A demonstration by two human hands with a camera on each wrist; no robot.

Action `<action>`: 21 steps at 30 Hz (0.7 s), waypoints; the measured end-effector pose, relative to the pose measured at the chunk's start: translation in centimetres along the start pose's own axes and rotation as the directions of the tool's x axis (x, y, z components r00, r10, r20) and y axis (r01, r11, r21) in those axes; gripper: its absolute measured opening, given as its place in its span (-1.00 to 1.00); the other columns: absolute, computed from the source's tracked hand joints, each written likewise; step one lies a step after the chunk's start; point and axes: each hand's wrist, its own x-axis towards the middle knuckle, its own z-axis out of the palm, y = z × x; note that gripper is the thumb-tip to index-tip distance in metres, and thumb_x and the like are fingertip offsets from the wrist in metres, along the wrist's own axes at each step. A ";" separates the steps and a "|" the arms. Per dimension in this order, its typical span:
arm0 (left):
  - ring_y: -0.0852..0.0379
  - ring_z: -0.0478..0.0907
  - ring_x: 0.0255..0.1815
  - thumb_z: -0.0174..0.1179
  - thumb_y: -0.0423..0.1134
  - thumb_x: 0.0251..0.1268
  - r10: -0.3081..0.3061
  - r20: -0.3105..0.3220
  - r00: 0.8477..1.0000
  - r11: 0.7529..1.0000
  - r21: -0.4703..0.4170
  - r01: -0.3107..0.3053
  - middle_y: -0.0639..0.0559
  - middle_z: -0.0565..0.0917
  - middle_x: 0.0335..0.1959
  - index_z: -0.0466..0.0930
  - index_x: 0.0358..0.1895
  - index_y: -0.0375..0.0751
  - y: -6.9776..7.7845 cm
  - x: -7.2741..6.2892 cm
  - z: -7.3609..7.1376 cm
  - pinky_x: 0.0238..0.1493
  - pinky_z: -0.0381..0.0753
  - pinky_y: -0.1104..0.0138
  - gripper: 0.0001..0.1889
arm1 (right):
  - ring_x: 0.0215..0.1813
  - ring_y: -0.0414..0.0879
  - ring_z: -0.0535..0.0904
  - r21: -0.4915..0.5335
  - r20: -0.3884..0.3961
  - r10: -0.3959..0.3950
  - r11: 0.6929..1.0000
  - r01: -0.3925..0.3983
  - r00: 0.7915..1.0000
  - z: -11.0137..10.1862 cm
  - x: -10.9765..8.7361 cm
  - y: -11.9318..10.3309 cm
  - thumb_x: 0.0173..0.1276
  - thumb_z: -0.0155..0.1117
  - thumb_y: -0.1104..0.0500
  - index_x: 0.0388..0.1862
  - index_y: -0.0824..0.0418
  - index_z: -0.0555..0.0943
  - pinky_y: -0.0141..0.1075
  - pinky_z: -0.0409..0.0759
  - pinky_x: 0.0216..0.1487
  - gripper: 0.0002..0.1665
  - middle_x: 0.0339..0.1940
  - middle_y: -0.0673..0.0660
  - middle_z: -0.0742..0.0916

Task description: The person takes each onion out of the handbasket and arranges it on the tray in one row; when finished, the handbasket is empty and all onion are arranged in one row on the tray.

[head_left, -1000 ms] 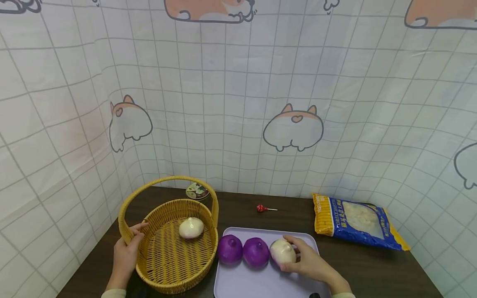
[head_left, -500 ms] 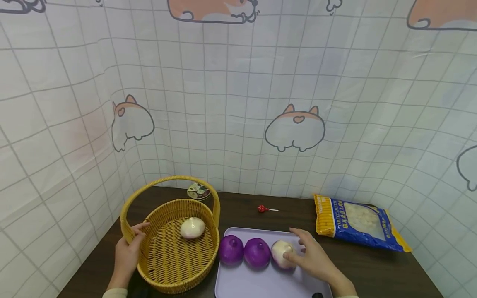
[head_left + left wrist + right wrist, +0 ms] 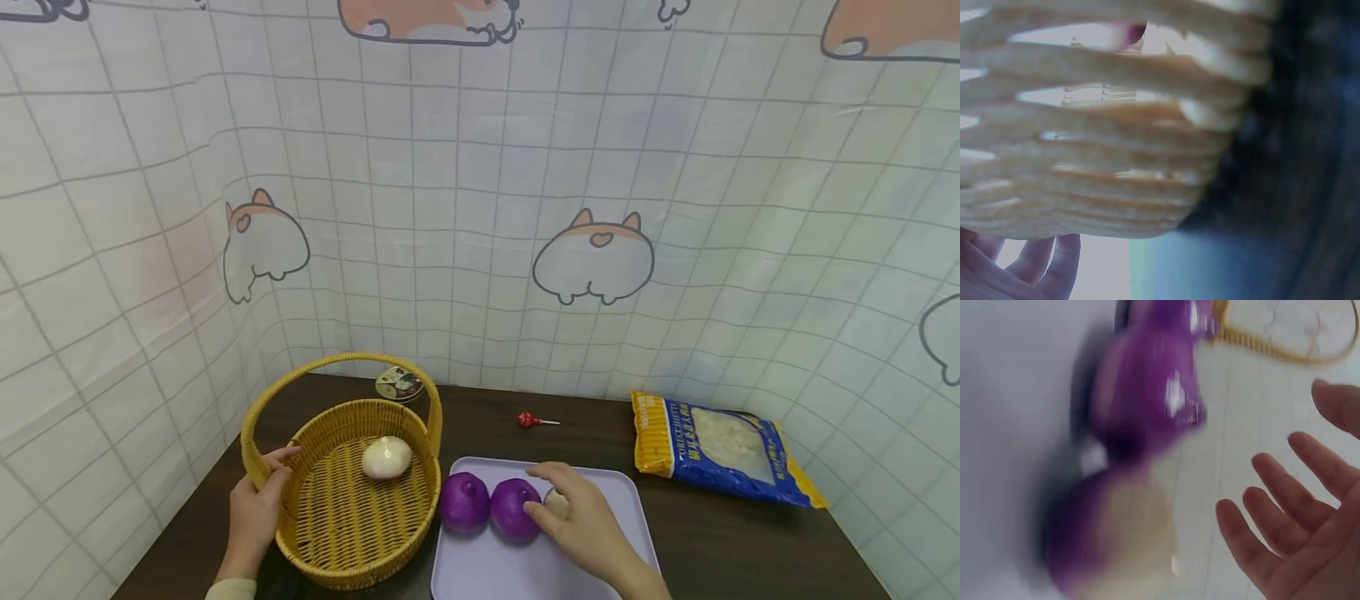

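In the head view my left hand (image 3: 255, 504) grips the yellow wicker basket (image 3: 360, 575) at its left rim, by the foot of the handle. A white onion-like bulb (image 3: 387, 458) lies inside the basket. Over the lilac tray (image 3: 495, 575), my right hand (image 3: 585, 525) hovers with its fingers spread and nothing held. Two purple onion-like bulbs (image 3: 515, 510) sit side by side on the tray; the right one is nearest this hand. A white-and-purple bulb (image 3: 1129, 544) beside them is partly hidden by the hand in the head view. The right wrist view shows a gap between fingers and bulbs.
A blue and yellow pasta bag (image 3: 723, 450) lies right of the tray on the dark table (image 3: 750, 550). Behind the tray is a red lollipop (image 3: 527, 420). A round tin-like thing (image 3: 397, 384) stands behind the basket, near the gridded cloth backdrop (image 3: 480, 208).
My right hand has let go of the white-and-purple bulb and moved left, over toward the right purple bulb. My left hand and the basket stay put.
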 end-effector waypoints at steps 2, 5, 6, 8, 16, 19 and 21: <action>0.01 0.40 0.30 -0.02 -0.09 0.52 -0.002 -0.008 1.000 1.000 0.008 0.002 -0.08 0.62 0.18 0.49 -0.14 -0.34 0.1 -0.1 0.0 -0.05 0.31 0.60 -0.68 | 0.12 -0.20 0.57 0.042 -0.005 -0.039 0.998 0.039 0.999 1.2 0.1 -0.7 0.14 0.50 0.15 0.04 -0.12 0.63 -0.09 0.54 0.15 -0.53 0.05 -0.19 0.67; 0.01 0.41 0.29 -0.03 -0.09 0.52 0.001 -0.016 1.000 1.000 0.018 -0.001 -0.09 0.62 0.18 0.49 -0.13 -0.34 0.2 -0.2 0.1 -0.05 0.31 0.61 -0.67 | 0.11 -0.16 0.59 0.131 -0.018 -0.093 0.987 0.094 0.996 3.0 0.4 -1.9 0.16 0.48 0.21 0.02 -0.09 0.63 -0.12 0.57 0.12 -0.56 0.03 -0.16 0.69; 0.01 0.41 0.29 -0.03 -0.08 0.53 0.003 -0.017 1.000 1.000 0.023 -0.003 -0.09 0.61 0.18 0.50 -0.13 -0.34 0.2 -0.2 0.1 -0.05 0.31 0.60 -0.67 | 0.09 -0.14 0.60 0.165 -0.012 -0.101 0.981 0.102 0.995 3.5 0.5 -2.3 0.18 0.46 0.21 0.02 -0.09 0.63 -0.13 0.58 0.10 -0.58 0.03 -0.14 0.69; 0.00 0.42 0.28 -0.02 -0.10 0.52 0.011 -0.022 1.000 1.000 0.027 -0.011 -0.09 0.62 0.17 0.49 -0.14 -0.34 0.1 -0.2 0.1 -0.06 0.31 0.60 -0.69 | 0.05 -0.09 0.61 0.230 -0.004 -0.125 0.965 0.122 0.992 4.6 0.7 -3.3 0.22 0.43 0.20 0.02 -0.09 0.62 -0.16 0.58 0.07 -0.60 0.01 -0.12 0.69; 0.01 0.41 0.29 -0.05 -0.07 0.54 0.009 -0.005 1.000 0.999 0.039 -0.009 -0.08 0.61 0.19 0.48 -0.14 -0.31 -0.1 -0.2 0.0 0.00 0.31 0.54 -0.68 | 0.06 -0.18 0.57 0.295 0.067 -0.242 0.931 0.213 0.968 8.3 1.8 -6.5 0.29 0.36 0.23 0.05 0.02 0.61 -0.24 0.58 0.07 -0.65 0.01 -0.05 0.68; 0.00 0.40 0.31 -0.05 -0.07 0.54 0.015 -0.002 1.000 0.999 0.037 -0.015 -0.07 0.61 0.19 0.48 -0.13 -0.32 -0.2 -0.1 0.0 0.02 0.31 0.51 -0.68 | 0.00 -0.24 0.56 0.320 0.105 -0.265 0.922 0.219 0.959 9.4 2.1 -7.4 0.30 0.34 0.23 0.06 0.04 0.61 -0.28 0.61 -0.01 -0.66 0.03 -0.03 0.67; -0.01 0.40 0.31 -0.05 -0.09 0.54 0.026 -0.005 1.000 0.999 0.032 -0.026 -0.07 0.61 0.18 0.47 -0.14 -0.32 -0.3 -0.1 0.0 0.02 0.32 0.52 -0.69 | -0.01 -0.24 0.56 0.337 0.127 -0.273 0.916 0.217 0.954 10.1 2.4 -7.9 0.32 0.32 0.23 0.08 0.06 0.60 -0.31 0.63 -0.05 -0.65 0.05 -0.01 0.66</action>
